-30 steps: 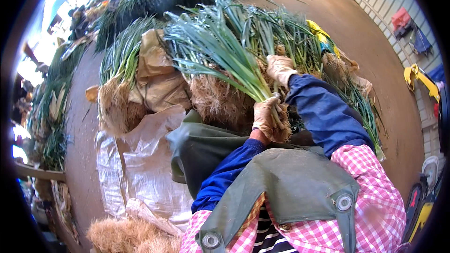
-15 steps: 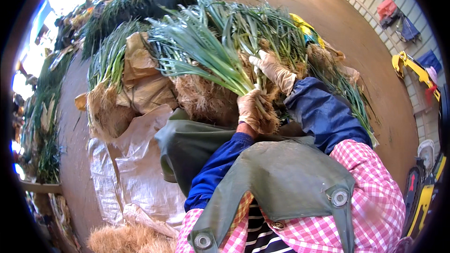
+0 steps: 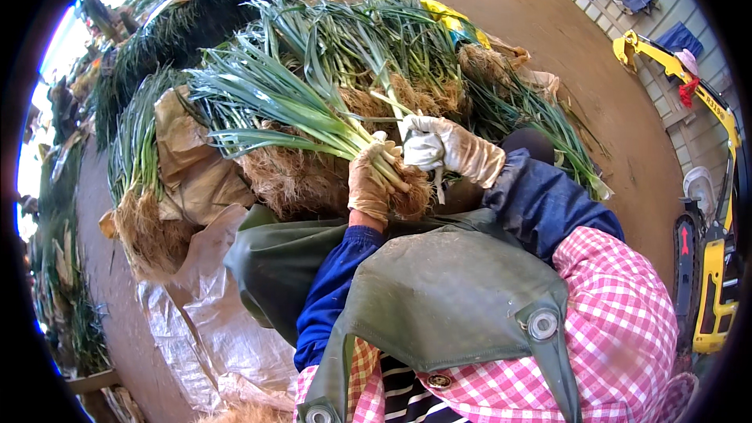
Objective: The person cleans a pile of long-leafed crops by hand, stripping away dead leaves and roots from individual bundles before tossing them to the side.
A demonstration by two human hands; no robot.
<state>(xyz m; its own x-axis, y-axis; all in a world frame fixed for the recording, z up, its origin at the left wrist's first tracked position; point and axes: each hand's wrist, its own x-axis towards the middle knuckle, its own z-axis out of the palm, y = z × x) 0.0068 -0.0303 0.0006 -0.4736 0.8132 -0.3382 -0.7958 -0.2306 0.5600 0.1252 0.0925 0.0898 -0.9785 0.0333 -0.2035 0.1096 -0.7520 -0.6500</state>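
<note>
My left hand [image 3: 370, 182], in a tan work glove, is closed around the pale lower stems of a bunch of leeks [image 3: 294, 121]. Their long green leaves fan out to the far left, and the brown roots [image 3: 413, 192] stick out to the right of the fist. Just right of it, my right hand [image 3: 453, 150] is curled in a whitish, dirt-stained glove. A thin leek stalk [image 3: 398, 103] runs into its fingers from the pile; the end inside the grip is hidden. A pale strip dangles below that hand.
A heap of rooted leeks [image 3: 360, 47] lies in front of me. More leeks [image 3: 139, 180] lean by a brown sack [image 3: 200, 157] at left. White plastic sheeting [image 3: 227, 305] covers ground beside my green apron [image 3: 454, 298]. A yellow mini excavator [image 3: 713, 290] stands at right.
My right hand has drawn back from the heap toward me, beside the bunch, and its fingers have curled in. The left hand still grips the bunch. The whole view has shifted slightly.
</note>
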